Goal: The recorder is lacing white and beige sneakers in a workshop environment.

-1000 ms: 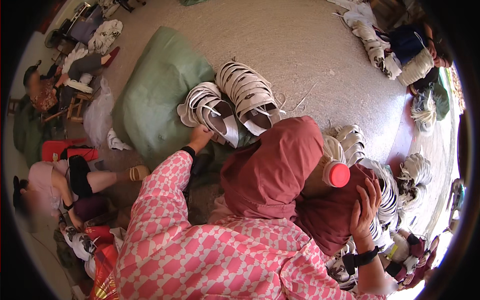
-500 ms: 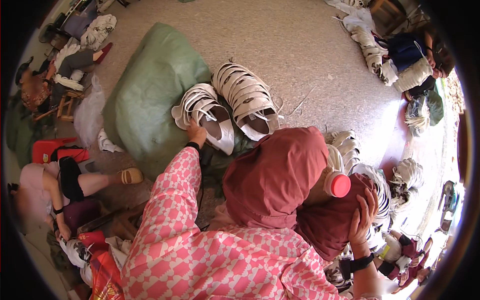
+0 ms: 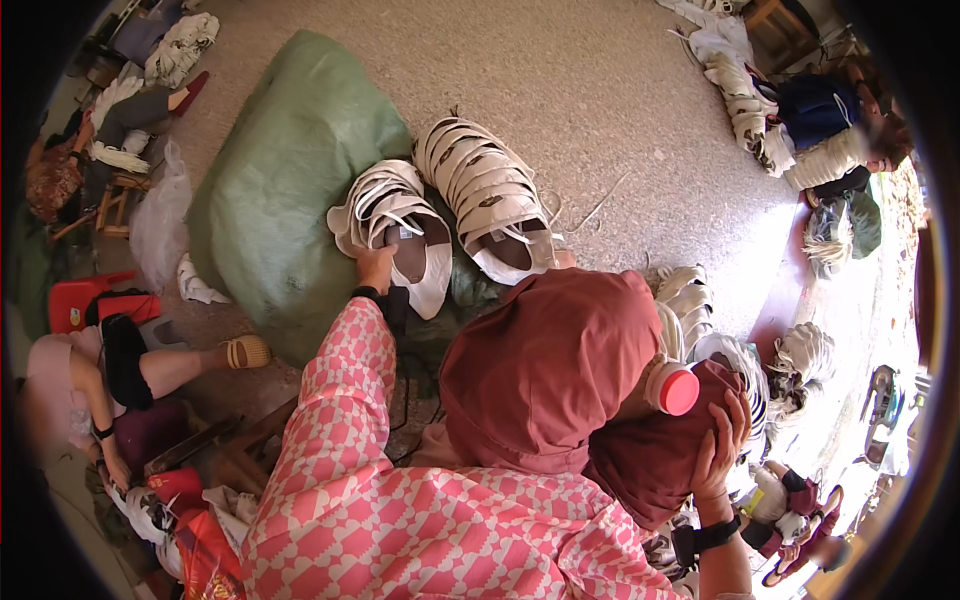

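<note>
My left hand point(image 3: 375, 268) is closed at the near left edge of a shorter stack of nested cream shoe uppers point(image 3: 425, 278); its fingertips are partly hidden. A brown insole-like lining shows in the front opening of that stack. Right beside it lies a longer stack of cream shoe uppers point(image 3: 480, 180), its front opening toward me. Resting against my right knee, my right hand point(image 3: 720, 445) has its fingers apart and holds nothing. Both wrists carry black bands.
A big green sack point(image 3: 300, 180) lies behind the left stack. A bottle with a red cap point(image 3: 679, 392) stands by my knees, near more uppers point(image 3: 688, 300). At left, a seated person point(image 3: 85, 390) works beside a red stool point(image 3: 85, 300). Others sit farther off among more bundles.
The whole view has shifted slightly. The shorter stack's front upper has swung a little leftward and toward me, my left hand still at its edge. My right hand stays on the knee.
</note>
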Demonstrator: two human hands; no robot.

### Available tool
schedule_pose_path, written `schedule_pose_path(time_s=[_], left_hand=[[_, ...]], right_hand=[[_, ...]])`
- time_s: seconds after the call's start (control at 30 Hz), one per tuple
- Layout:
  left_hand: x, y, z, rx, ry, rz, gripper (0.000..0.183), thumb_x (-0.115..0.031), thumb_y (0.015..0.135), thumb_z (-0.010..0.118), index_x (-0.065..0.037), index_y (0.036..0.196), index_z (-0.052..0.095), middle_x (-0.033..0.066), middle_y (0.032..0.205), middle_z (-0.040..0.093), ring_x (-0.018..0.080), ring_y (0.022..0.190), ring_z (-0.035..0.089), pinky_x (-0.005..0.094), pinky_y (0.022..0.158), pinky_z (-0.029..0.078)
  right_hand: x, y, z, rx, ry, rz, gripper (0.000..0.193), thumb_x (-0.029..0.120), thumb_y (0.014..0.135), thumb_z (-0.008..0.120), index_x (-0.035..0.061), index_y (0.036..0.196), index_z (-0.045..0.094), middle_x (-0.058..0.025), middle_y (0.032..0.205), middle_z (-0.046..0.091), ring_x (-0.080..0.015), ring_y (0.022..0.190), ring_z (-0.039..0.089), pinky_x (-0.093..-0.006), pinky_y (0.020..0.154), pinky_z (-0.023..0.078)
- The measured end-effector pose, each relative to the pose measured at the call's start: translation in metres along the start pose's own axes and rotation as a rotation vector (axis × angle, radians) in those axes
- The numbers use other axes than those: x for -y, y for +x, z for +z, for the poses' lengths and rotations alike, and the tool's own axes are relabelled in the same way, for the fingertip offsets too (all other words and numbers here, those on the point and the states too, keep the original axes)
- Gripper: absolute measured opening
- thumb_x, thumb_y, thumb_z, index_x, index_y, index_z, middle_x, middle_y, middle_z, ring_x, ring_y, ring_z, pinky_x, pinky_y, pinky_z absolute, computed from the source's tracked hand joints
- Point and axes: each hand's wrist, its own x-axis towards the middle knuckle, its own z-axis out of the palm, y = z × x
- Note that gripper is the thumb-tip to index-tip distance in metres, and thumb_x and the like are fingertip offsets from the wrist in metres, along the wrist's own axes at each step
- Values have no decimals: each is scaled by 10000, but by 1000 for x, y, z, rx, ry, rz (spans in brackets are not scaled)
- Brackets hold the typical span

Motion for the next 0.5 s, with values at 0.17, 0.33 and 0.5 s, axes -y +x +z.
schedule_pose_path(time_s=[0.17, 0.33, 0.5], left_hand=[[15, 24, -19, 195, 57, 95, 536, -107, 743, 700, 89, 1169, 440, 251, 1070, 611, 329, 1014, 604, 375, 931, 448], [34, -28, -32, 138, -43, 313, 558, 15, 763, 622, 24, 1297, 461, 190, 1209, 591, 298, 1118, 568, 364, 983, 417], [-1, -111, -93, 362, -172, 222, 558, 45, 780, 617, -13, 1318, 485, 124, 1204, 602, 226, 1100, 567, 324, 977, 423]], right_hand=[[1, 3, -1, -8, 23, -20, 329, 145, 874, 449, 3, 1124, 608, -190, 1361, 496, -397, 1371, 337, -491, 1132, 213], [6, 4, -1, -40, 41, -39, 325, 145, 869, 461, 6, 1122, 609, -188, 1356, 502, -392, 1371, 341, -489, 1131, 217], [7, -2, 0, -82, 46, -44, 321, 143, 865, 473, 15, 1125, 611, -186, 1358, 503, -395, 1364, 349, -489, 1127, 226]])
